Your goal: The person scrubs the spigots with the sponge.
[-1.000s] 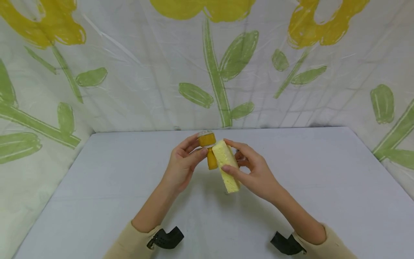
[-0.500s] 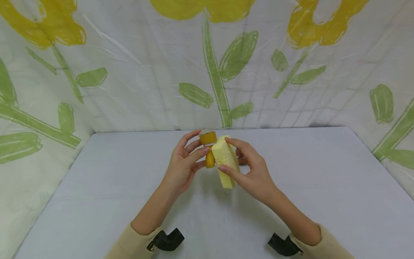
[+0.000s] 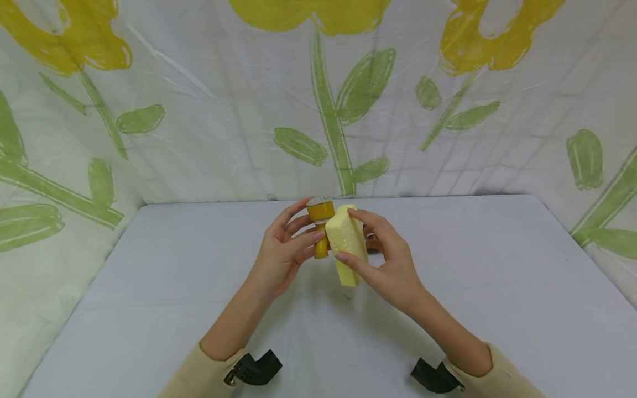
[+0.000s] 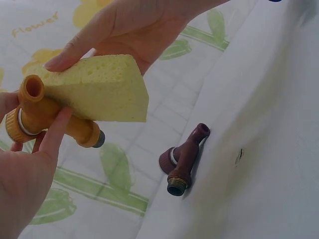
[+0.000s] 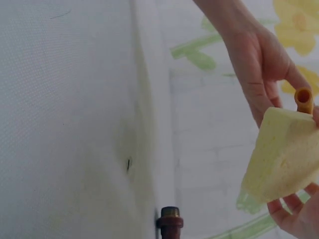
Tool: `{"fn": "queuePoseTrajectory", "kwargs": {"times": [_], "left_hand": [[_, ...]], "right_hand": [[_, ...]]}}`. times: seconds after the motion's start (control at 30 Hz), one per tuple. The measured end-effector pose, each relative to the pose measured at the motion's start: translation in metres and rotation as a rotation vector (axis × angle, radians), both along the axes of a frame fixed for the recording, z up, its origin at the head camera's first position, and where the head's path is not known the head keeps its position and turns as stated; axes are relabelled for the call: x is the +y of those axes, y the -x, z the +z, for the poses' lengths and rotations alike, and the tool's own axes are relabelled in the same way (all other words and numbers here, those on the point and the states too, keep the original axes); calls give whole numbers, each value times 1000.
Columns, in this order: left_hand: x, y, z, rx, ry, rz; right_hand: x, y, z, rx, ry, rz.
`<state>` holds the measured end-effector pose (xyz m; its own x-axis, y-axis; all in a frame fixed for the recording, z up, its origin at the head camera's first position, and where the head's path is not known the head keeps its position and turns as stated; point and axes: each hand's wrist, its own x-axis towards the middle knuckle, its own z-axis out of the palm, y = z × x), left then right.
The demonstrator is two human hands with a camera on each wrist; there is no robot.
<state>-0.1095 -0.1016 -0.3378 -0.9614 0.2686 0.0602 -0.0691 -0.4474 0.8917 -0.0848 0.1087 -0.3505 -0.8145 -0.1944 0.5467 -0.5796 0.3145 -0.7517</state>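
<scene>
My left hand (image 3: 282,251) holds a yellow plastic tap (image 3: 320,210), its thumb and fingers around the body. The tap's round ribbed cap points up in the head view; its hollow end (image 4: 34,88) and dark threaded end show in the left wrist view. My right hand (image 3: 390,257) pinches a pale yellow sponge (image 3: 345,237) between thumb and fingers. The sponge lies against the side of the tap, hiding part of it. Both are held up in front of me, over the table.
A dark maroon tap (image 4: 185,157) with a threaded end lies on the white table (image 3: 174,287), mostly hidden behind my right hand in the head view. A small dark mark (image 4: 239,156) shows on the cloth. Behind stands a white sheet (image 3: 209,138) painted with flowers.
The sponge has slid slightly up and left along the tap and stands more upright. The tap's lower end has swung a little left. The right arm has shifted slightly left.
</scene>
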Motion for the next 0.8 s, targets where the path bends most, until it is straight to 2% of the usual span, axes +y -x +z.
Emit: {"fn": "queuePoseTrajectory", "kwargs": {"times": [0.3, 0.57, 0.8], "left_hand": [[1, 0, -4, 3, -13, -31], [0, 1, -7, 47, 52, -88], [1, -1, -6, 54, 152, -118]], "right_hand": [[0, 0, 1, -2, 55, -16], [4, 1, 6, -5, 57, -45], [10, 1, 11, -66, 75, -69]]}}
